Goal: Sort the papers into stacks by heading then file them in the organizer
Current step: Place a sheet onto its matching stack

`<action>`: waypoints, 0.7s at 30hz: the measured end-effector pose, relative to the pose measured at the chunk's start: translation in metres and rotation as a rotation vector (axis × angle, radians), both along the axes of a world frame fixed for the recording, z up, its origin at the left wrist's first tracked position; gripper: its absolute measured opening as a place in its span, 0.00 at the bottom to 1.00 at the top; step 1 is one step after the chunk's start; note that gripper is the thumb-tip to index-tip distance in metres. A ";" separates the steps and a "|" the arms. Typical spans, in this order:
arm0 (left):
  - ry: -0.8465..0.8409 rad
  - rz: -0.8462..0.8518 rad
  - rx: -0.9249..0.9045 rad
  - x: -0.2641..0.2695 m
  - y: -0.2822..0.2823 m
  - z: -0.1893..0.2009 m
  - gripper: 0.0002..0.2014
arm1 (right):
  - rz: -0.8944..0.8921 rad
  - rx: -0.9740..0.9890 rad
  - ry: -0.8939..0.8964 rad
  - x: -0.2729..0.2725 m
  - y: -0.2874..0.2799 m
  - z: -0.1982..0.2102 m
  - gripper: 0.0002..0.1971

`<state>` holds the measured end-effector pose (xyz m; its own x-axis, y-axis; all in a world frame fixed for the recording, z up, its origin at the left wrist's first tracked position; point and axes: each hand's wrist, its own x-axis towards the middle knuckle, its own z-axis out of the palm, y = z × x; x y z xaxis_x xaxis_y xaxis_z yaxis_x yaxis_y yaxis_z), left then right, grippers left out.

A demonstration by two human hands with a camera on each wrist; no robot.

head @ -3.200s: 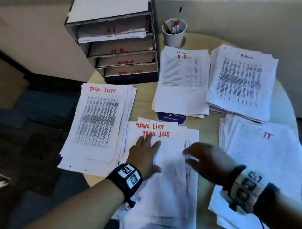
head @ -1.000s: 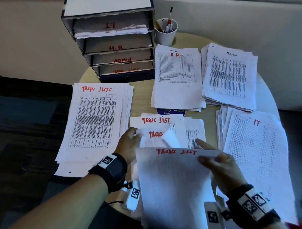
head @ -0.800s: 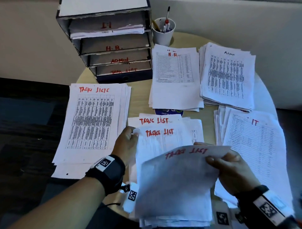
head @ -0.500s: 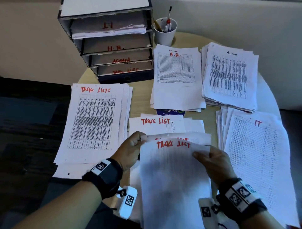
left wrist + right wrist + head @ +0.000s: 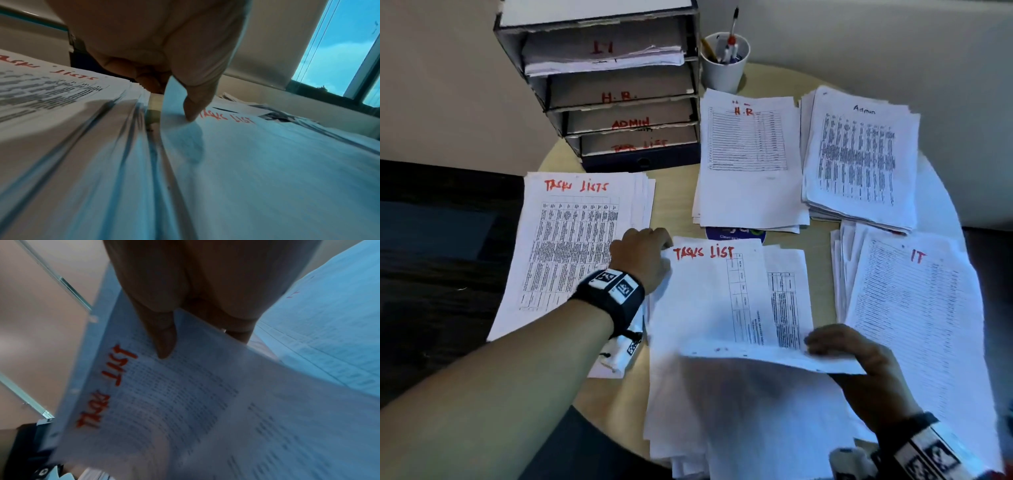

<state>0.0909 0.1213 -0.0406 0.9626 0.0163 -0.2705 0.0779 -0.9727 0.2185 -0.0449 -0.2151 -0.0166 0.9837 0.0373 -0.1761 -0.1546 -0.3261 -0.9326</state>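
The right hand (image 5: 859,363) now pinches a lifted white "Task List" sheet (image 5: 774,358), folded back. Beside the unsorted white paper pile (image 5: 709,301), the left hand (image 5: 643,253) pinches its corner. More Task List sheets remain to sort.

Round wooden table (image 5: 674,205) carrying plenty: organizer (image 5: 613,85) far left, white pen cup (image 5: 724,65) beside it, H.R pile (image 5: 750,164), Admin pile (image 5: 859,161), IT pile (image 5: 914,325) right, Task Lists pile (image 5: 571,246) left, loose papers (image 5: 722,308) near.
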 end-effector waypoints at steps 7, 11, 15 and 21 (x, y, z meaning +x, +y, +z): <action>0.308 -0.113 -1.014 -0.056 0.000 0.069 0.13 | 0.060 0.171 -0.012 0.007 -0.003 -0.003 0.14; 0.496 -0.122 -1.213 -0.068 -0.006 0.081 0.12 | 0.043 0.094 0.066 0.015 0.007 -0.001 0.18; 0.233 0.408 -1.132 -0.027 -0.009 0.032 0.09 | 0.030 -0.038 -0.036 0.021 0.008 0.005 0.29; 0.286 0.092 -0.392 0.006 -0.035 -0.027 0.16 | -0.053 -0.022 0.022 0.016 -0.002 0.008 0.50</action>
